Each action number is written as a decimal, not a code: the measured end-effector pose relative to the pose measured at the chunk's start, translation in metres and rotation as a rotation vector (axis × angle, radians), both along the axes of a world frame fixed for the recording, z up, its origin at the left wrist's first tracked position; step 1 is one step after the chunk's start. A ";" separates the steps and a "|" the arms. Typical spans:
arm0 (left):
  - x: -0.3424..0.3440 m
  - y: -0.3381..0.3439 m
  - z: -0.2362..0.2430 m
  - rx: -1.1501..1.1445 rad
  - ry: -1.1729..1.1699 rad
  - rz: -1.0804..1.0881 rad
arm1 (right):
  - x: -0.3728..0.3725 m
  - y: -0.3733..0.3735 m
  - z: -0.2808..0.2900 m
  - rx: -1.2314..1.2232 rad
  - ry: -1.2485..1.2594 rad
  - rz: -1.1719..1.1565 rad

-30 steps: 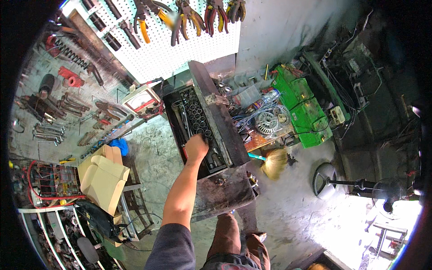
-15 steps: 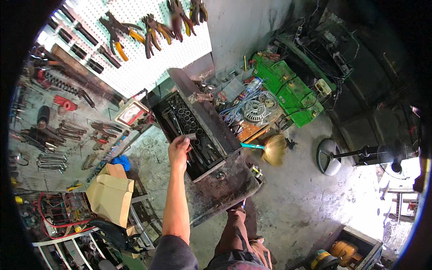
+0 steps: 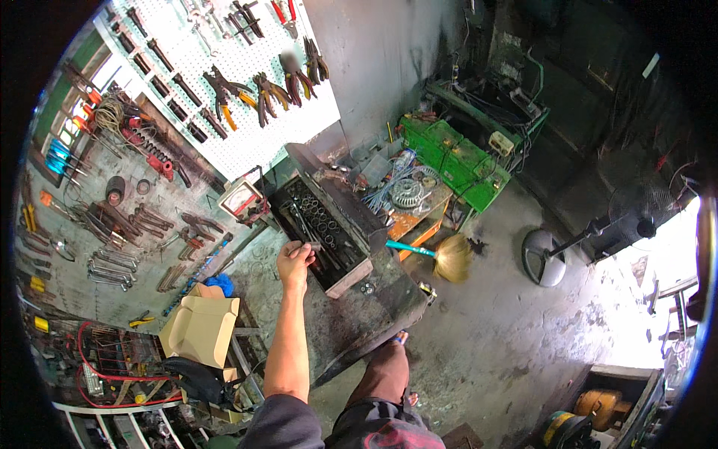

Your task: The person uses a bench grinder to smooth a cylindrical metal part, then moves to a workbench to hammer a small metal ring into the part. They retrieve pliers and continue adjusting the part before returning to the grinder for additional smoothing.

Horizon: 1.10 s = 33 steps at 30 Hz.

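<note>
My left hand (image 3: pixel 295 263) is closed, with thumb and fingers pinching a short grey metal socket (image 3: pixel 315 246). It is held over the near left side of a long, dark metal toolbox (image 3: pixel 351 278), whose lid (image 3: pixel 340 196) stands open along the right. Inside lie rows of round sockets (image 3: pixel 323 223) and some long bars, partly hidden by the hand. The toolbox rests on a worn, stained bench top (image 3: pixel 359 318). A small metal part (image 3: pixel 367 288) lies on the bench just off the box's near end. My right hand is out of view.
Left of the toolbox stand a meter (image 3: pixel 243 200) and an open cardboard box (image 3: pixel 202 325). Pliers (image 3: pixel 224 97) hang on a white pegboard (image 3: pixel 280 138). Beyond the bench are a broom (image 3: pixel 451 258), green batteries (image 3: pixel 456 157) and a fan base (image 3: pixel 544 258).
The view has shifted, bringing more of the pegboard and left wall in. My left hand still pinches the socket and stays near the toolbox's left side. My leg has shifted on the floor.
</note>
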State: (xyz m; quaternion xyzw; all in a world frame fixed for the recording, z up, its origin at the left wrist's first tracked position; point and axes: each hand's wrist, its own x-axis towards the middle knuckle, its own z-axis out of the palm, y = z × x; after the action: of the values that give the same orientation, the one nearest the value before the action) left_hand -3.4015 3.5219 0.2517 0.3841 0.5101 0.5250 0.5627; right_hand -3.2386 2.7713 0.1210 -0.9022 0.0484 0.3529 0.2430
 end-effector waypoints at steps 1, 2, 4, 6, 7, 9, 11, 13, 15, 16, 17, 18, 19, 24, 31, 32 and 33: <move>0.003 0.009 -0.008 0.048 0.025 -0.029 | -0.003 0.013 -0.002 0.003 0.005 0.012; 0.006 0.018 -0.018 0.090 0.059 -0.058 | -0.005 0.026 -0.004 0.003 0.012 0.026; 0.018 0.038 -0.036 0.049 0.221 -0.097 | -0.011 0.053 -0.006 -0.001 0.025 0.051; 0.035 0.056 -0.056 0.180 0.689 -0.071 | -0.018 0.075 -0.005 -0.014 0.037 0.067; 0.045 0.062 -0.065 0.234 0.873 -0.067 | -0.020 0.084 -0.003 -0.023 0.045 0.079; 0.056 0.076 -0.079 0.220 0.938 -0.110 | -0.025 0.095 0.004 -0.055 0.066 0.091; 0.063 0.086 -0.089 0.229 0.959 -0.134 | -0.025 0.100 0.013 -0.086 0.074 0.093; 0.065 0.094 -0.096 0.094 1.025 -0.213 | -0.022 0.100 0.022 -0.114 0.081 0.095; 0.066 0.100 -0.101 0.061 1.103 -0.252 | -0.016 0.097 0.032 -0.141 0.093 0.099; 0.066 0.101 -0.104 0.093 1.159 -0.249 | -0.013 0.095 0.036 -0.152 0.096 0.104; 0.064 0.103 -0.107 0.102 1.210 -0.264 | -0.010 0.092 0.039 -0.166 0.101 0.109; 0.063 0.104 -0.109 0.125 1.224 -0.262 | -0.006 0.090 0.042 -0.171 0.106 0.114; 0.061 0.106 -0.112 0.123 1.232 -0.280 | -0.002 0.087 0.045 -0.177 0.111 0.121; 0.056 0.115 -0.121 0.230 1.296 -0.374 | 0.011 0.078 0.051 -0.187 0.132 0.150; 0.048 0.105 -0.117 0.430 1.317 -0.381 | 0.010 0.078 0.052 -0.191 0.150 0.169; 0.045 0.098 -0.115 0.424 1.326 -0.378 | 0.009 0.077 0.052 -0.196 0.150 0.169; 0.042 0.091 -0.113 0.401 1.337 -0.387 | 0.009 0.077 0.052 -0.195 0.149 0.171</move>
State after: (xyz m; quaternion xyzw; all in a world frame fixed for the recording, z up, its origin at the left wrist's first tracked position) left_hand -3.3599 3.6131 0.1383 0.8023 0.5620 0.1522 0.1317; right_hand -3.2292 2.8487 0.1730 -0.8938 0.0234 0.4317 0.1191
